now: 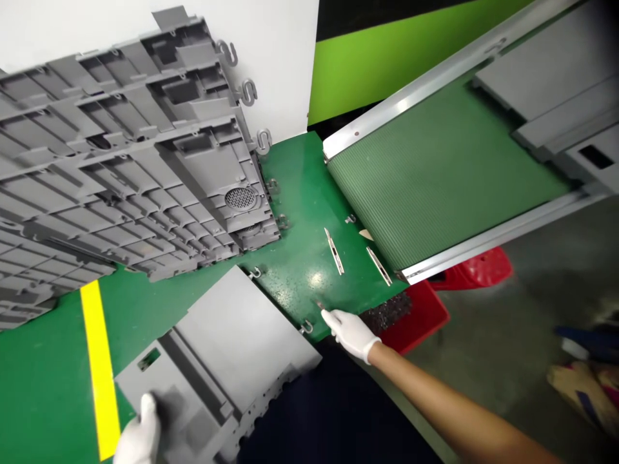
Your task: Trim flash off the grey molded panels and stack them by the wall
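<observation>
A flat grey plastic panel (251, 328), with a small rectangular cutout and hook-shaped tabs along one edge, lies at the front of the green table. My left hand (140, 433), in a white glove, grips its lower left part, thumb on top; the other fingers are mostly hidden. My right hand (351, 332), also white-gloved, is closed just beyond the panel's right corner. A short, thin, dark-tipped tool (320, 305) pokes out from its fingers; most of it is hidden. Two narrow, pale, knife-like tools (333, 251) lie on the table past that hand.
Several ribbed grey panels (145, 174) stand stacked at the left against a white wall. A green conveyor belt (435, 174) with metal rails comes in from the right, carrying more grey parts (556, 84). Below it is a red bin (420, 319) with dark scraps. Yellow tape (99, 367) crosses the table (43, 380).
</observation>
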Available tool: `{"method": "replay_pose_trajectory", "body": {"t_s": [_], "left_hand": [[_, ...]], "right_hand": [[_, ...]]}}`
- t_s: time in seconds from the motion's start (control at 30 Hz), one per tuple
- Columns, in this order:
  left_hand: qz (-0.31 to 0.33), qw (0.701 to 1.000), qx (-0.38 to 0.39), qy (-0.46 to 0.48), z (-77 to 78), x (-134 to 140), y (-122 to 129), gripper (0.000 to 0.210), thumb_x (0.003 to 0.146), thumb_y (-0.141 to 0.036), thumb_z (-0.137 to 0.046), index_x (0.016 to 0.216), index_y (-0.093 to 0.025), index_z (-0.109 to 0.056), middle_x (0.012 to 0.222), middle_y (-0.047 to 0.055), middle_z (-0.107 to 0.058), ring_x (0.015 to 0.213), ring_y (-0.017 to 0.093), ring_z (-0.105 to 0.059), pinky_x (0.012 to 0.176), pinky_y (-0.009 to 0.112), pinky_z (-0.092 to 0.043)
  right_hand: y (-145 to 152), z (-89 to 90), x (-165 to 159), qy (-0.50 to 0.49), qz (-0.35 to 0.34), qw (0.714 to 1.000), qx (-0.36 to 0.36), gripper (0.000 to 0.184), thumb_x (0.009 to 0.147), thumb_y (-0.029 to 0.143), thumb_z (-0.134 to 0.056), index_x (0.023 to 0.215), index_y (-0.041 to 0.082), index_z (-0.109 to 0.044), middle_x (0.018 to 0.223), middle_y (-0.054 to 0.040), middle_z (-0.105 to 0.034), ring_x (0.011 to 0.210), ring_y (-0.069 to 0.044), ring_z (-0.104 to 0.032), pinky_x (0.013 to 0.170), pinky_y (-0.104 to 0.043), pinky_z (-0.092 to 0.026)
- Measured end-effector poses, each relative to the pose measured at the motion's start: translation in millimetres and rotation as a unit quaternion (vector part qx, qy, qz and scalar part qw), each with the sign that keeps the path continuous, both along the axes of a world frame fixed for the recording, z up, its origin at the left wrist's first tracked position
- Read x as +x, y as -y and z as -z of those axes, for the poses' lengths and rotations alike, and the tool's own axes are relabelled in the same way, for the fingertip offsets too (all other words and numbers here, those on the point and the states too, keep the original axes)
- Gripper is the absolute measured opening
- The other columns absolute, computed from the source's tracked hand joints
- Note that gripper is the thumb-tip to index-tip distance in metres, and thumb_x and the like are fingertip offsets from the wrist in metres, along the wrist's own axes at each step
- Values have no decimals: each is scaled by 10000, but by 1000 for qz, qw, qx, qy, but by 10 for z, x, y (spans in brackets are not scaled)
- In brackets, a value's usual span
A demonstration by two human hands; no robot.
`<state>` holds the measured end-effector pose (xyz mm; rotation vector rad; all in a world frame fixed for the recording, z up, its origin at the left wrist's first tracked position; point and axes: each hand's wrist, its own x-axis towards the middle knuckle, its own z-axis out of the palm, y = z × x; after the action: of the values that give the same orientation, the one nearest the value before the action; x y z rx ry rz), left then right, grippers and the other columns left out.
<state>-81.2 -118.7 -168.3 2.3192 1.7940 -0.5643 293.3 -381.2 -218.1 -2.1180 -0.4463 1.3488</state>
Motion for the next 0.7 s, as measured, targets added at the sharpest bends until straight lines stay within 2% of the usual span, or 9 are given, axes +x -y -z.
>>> {"method": "replay_pose_trajectory", "body": {"t_s": [0.07,0.13,0.17,0.23,0.3,0.37,0.47,0.57,0.7], "left_hand": [[-56,993,103,-22,-22,238,-14,372,852,-494,-460,689,-261,-700,488,48,-598,587,348,-674,498,481,-565],[29,988,138,65,-86,728,48,354,883,-478,-446,1002,-284,-718,809,83,-735,895,384,-699,684,547,-588],[108,978,102,149,-105,1042,112,367,913,-449,-436,1086,-266,-703,970,111,-744,1037,368,-673,836,541,-571],[254,931,-51,258,-77,1709,288,367,974,-403,-390,1150,-264,-681,1167,99,-711,1126,286,-644,1005,449,-505],[366,874,-182,262,47,2301,478,413,1005,-440,-344,1123,-245,-689,1183,85,-707,1121,258,-634,1033,406,-467],[469,813,-298,178,230,2724,619,497,1002,-506,-322,995,-204,-717,1039,105,-732,981,266,-663,953,408,-478],[500,769,-397,23,482,3048,689,589,982,-582,-297,855,-198,-726,869,97,-733,843,260,-668,851,394,-474],[458,770,-443,-46,611,3160,674,599,954,-642,-314,840,-224,-729,856,62,-739,786,223,-658,794,347,-462],[450,784,-424,-66,674,3198,694,608,941,-663,-333,800,-223,-727,833,46,-742,759,194,-644,840,329,-435]], "right_hand": [[134,-47,-46,80,-83,993,3,529,985,648,-346,787,231,-605,768,-34,-677,722,-184,-610,696,-303,-412],[280,-77,-121,121,-119,985,-16,505,1000,614,-334,838,236,-626,843,-51,-703,793,-203,-629,734,-309,-396],[346,-84,-170,131,-133,982,-29,505,1005,605,-324,852,233,-629,864,-59,-707,817,-209,-638,744,-310,-394],[438,-79,-279,140,-166,975,-50,521,1008,603,-305,867,226,-635,891,-72,-711,855,-220,-653,764,-316,-395],[462,-55,-384,147,-200,967,-64,543,1004,618,-288,902,221,-645,924,-87,-713,882,-236,-664,768,-328,-400],[427,-19,-462,152,-216,962,-75,565,998,636,-275,934,217,-649,950,-98,-715,885,-250,-673,749,-339,-406],[340,46,-514,152,-214,961,-84,585,994,647,-255,950,215,-647,965,-104,-712,881,-256,-679,729,-346,-413],[296,109,-535,144,-210,964,-76,594,989,658,-249,963,217,-646,970,-101,-708,887,-254,-678,730,-344,-420],[298,168,-561,131,-203,968,-66,595,984,663,-260,962,213,-647,971,-103,-708,899,-253,-675,741,-343,-427]]}}
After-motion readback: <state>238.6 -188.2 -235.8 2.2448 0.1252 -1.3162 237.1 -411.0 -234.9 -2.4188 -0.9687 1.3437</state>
